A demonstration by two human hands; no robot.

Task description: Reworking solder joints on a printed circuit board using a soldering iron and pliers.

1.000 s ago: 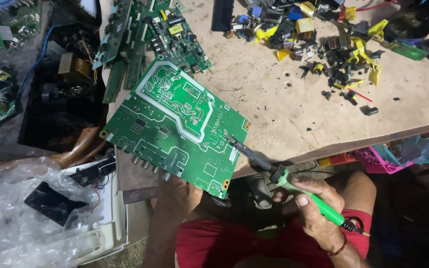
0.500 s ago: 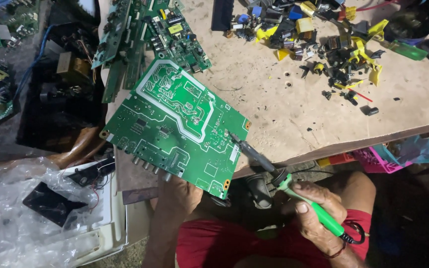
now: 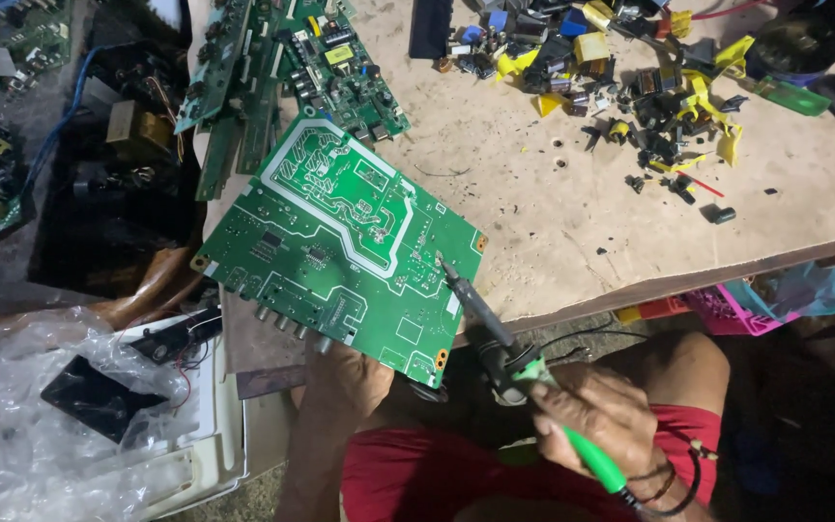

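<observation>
Centre of frame: large green circuit board [image 3: 335, 246], solder side up, tilted over the near edge of the wooden table [image 3: 553, 242]. Propped from beneath by the left hand [image 3: 345, 382], fingers hidden under the board, grip impossible to tell. Lower right: right hand [image 3: 601, 425], fingers wrapped tight around a green-handled soldering iron [image 3: 524, 372], tip touching the board's right side. Upper right: heap of loose components [image 3: 630, 68].

I see bare tabletop [image 3: 533, 232] at two o'clock of the green board [image 3: 340, 242] — beyond it, loose parts [image 3: 630, 68] block.
</observation>
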